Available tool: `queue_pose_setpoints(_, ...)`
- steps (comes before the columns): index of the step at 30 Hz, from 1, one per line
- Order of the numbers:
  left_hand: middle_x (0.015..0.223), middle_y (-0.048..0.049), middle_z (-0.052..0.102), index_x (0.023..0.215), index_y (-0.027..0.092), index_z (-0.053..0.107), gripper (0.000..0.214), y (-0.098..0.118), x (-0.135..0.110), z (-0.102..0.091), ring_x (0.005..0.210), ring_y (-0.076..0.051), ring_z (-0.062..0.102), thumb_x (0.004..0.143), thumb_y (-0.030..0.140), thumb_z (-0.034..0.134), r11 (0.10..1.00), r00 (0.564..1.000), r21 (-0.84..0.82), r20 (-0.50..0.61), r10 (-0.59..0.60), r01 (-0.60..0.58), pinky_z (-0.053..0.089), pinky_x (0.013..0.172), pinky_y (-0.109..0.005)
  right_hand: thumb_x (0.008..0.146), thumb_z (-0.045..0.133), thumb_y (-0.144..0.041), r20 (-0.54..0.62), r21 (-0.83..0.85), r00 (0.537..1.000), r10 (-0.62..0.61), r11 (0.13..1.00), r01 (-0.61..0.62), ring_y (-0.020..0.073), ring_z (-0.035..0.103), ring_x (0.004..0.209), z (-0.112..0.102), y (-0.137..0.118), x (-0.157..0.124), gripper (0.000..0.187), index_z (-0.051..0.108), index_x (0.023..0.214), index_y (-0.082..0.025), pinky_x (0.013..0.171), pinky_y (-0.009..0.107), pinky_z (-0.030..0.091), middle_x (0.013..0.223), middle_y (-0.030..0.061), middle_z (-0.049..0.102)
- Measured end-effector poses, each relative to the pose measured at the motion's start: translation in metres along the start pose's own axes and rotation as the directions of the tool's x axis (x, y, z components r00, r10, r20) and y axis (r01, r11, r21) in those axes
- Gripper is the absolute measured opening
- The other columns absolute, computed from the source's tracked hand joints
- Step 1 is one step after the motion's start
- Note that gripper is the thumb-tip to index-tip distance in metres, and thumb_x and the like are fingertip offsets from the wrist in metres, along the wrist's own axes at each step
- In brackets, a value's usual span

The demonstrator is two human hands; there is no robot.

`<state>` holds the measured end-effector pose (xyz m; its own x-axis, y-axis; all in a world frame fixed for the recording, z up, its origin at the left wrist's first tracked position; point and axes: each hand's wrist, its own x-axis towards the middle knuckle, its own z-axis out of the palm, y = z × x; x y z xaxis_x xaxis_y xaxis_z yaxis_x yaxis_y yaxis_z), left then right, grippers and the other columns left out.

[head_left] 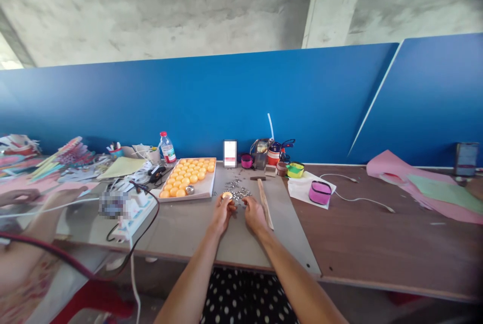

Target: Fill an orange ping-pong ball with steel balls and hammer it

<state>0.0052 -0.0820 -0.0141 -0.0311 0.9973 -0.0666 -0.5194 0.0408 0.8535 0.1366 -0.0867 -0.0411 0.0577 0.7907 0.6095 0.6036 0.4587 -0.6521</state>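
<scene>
My left hand (222, 212) is closed around a small orange ball (227, 195), gripped at the fingertips above the table. My right hand (255, 213) is beside it, fingers pinched together; whatever they hold, if anything, is too small to make out. Just beyond both hands lies a loose pile of small shiny metal pieces (237, 190). Left of the pile, a shallow white tray (209, 183) bears rows of orange balls (184, 175) and one silvery round object (189, 189). Along the right side of my right hand lies a hammer (265, 203) with a wooden handle and dark head.
An upright phone (230, 154) leans by the blue partition (226, 97). Cups and small containers (273, 155) stand right of it, with a purple pouch (320, 192) nearer. Leftward are a bottle (167, 148), a power strip (136, 216) with cables, and another person's arm (53, 213).
</scene>
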Motion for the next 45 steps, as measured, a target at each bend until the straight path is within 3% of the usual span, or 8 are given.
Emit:
queue_pose_setpoints(22, 0.057, 0.0051, 0.058, 0.091, 0.017, 0.051, 0.04, 0.002, -0.003, 0.003, 0.044, -0.01, 0.056, 0.063, 0.038, 0.07, 0.999, 1.0, 0.032, 0.021, 0.014, -0.015, 0.038, 0.042, -0.019, 0.067, 0.036, 0.0, -0.022, 0.027, 1.0, -0.008, 1.0, 0.009, 0.0173, 0.057, 0.08, 0.001, 0.0, 0.001, 0.038, 0.062, 0.087, -0.018, 0.075, 0.03, 0.048, 0.084, 0.0064, 0.06)
queue_pose_setpoints(26, 0.058, 0.0042, 0.059, 0.091, 0.018, 0.051, 0.041, 0.002, -0.002, 0.002, 0.044, -0.01, 0.056, 0.063, 0.039, 0.07, 1.0, 1.0, 0.029, 0.023, 0.006, -0.007, 0.039, 0.044, -0.019, 0.067, 0.038, -0.002, -0.095, 0.038, 0.994, 0.046, 0.998, -0.043, 0.0185, 0.058, 0.083, -0.002, -0.003, 0.002, 0.035, 0.064, 0.086, -0.018, 0.081, 0.034, 0.047, 0.091, 0.0082, 0.06)
queue_pose_setpoints(30, 0.061, 0.0036, 0.06, 0.093, 0.018, 0.051, 0.041, 0.002, -0.002, 0.001, 0.046, -0.01, 0.057, 0.064, 0.041, 0.069, 1.0, 0.999, 0.016, 0.032, -0.002, 0.002, 0.041, 0.047, -0.02, 0.067, 0.04, -0.004, -0.066, 0.103, 0.99, 0.128, 0.987, -0.121, 0.019, 0.059, 0.082, -0.004, -0.005, 0.004, 0.033, 0.064, 0.083, -0.019, 0.08, 0.035, 0.048, 0.087, 0.0068, 0.063)
queue_pose_setpoints(35, 0.065, 0.0009, 0.063, 0.096, 0.018, 0.051, 0.041, 0.004, -0.003, 0.0, 0.048, -0.011, 0.059, 0.066, 0.042, 0.067, 1.0, 0.998, 0.0, 0.055, -0.016, 0.016, 0.043, 0.049, -0.022, 0.065, 0.045, -0.01, 0.033, 0.336, 0.97, 0.24, 0.912, -0.237, 0.0176, 0.06, 0.079, -0.005, -0.005, 0.006, 0.025, 0.064, 0.078, -0.021, 0.077, 0.034, 0.049, 0.082, 0.0023, 0.066)
queue_pose_setpoints(39, 0.068, -0.0001, 0.064, 0.101, 0.019, 0.05, 0.043, 0.006, -0.004, 0.0, 0.051, -0.013, 0.06, 0.066, 0.038, 0.066, 1.0, 0.996, -0.006, 0.084, -0.019, 0.02, 0.044, 0.05, -0.023, 0.064, 0.048, -0.014, 0.072, 0.417, 0.956, 0.286, 0.862, -0.289, 0.0163, 0.059, 0.077, -0.007, -0.007, 0.006, 0.021, 0.064, 0.077, -0.019, 0.075, 0.031, 0.048, 0.078, 0.0013, 0.065)
queue_pose_setpoints(45, 0.068, -0.0006, 0.065, 0.099, 0.018, 0.051, 0.039, 0.003, -0.002, -0.002, 0.051, -0.014, 0.06, 0.067, 0.038, 0.064, 1.0, 0.995, 0.018, 0.103, -0.017, 0.015, 0.045, 0.05, -0.024, 0.067, 0.05, -0.02, 0.159, 0.552, 0.923, 0.351, 0.744, -0.378, 0.0112, 0.055, 0.058, -0.007, -0.011, 0.006, 0.022, 0.061, 0.086, -0.017, 0.055, 0.023, 0.046, 0.068, -0.0008, 0.062)
